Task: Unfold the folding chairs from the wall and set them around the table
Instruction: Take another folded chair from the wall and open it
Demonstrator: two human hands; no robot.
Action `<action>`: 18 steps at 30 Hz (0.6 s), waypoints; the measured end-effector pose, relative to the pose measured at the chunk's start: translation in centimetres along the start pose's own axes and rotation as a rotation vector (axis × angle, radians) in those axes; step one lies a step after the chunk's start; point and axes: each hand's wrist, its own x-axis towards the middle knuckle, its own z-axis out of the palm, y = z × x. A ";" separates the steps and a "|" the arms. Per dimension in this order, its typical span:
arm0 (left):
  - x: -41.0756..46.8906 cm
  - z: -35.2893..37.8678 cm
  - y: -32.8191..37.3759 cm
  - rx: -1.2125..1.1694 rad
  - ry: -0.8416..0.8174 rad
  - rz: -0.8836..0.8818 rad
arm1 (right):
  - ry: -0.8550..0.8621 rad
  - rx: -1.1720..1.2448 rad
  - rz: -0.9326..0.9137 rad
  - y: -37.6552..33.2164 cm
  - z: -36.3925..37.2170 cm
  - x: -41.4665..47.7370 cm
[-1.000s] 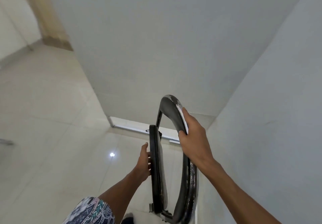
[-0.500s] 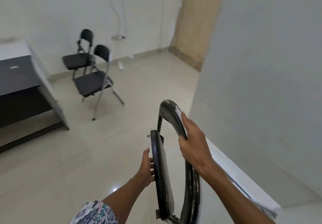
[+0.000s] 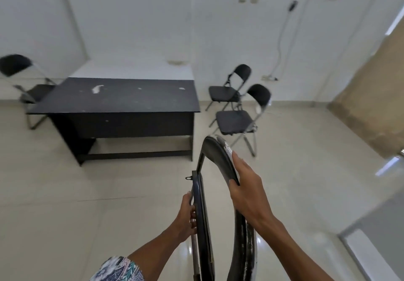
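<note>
Right hand: the right hand (image 3: pixel 247 191) is clamped on the curved top of the backrest (image 3: pixel 215 156), fingers wrapped over its edge, in the same place as half a second ago.
Left hand: the left hand (image 3: pixel 185 215) grips the front edge of the seat (image 3: pixel 202 215), fingers curled round the rim; this hold is also unchanged.
Held object: the folded chair (image 3: pixel 242 237) is carried upright between the two hands, seat and back close together and not yet opened, low at centre right of the view.
Sleeve: a patterned sleeve (image 3: pixel 118 268) covers the left upper arm.
Change of view: one second ago the person faced a bare wall corner. Half a second ago the table showed only at the left edge. It now lies ahead.
Table: the dark table (image 3: pixel 118 97) stands on the pale floor (image 3: pixel 65 193), well beyond the carried chair.
Chairs at right: the nearer open chair (image 3: pixel 235 119) and the farther open chair (image 3: pixel 223 93) stand side by side just off the table's right end.
Chair at left: a third open chair (image 3: pixel 32 90), not seen earlier, stands at the table's left end, partly hidden behind it.
Background: a white wall (image 3: pixel 131 18) with a hanging cable (image 3: pixel 282 40); a brown panel (image 3: pixel 371 97) at right.
</note>
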 end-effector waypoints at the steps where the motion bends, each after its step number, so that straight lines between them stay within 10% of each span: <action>1: -0.3 -2.6 1.3 -0.016 0.024 0.018 | -0.020 0.019 -0.026 -1.5 2.1 0.9; 18: -2.4 -41.7 20.5 -0.328 0.489 0.238 | -0.463 0.169 -0.356 -22.9 39.8 18.3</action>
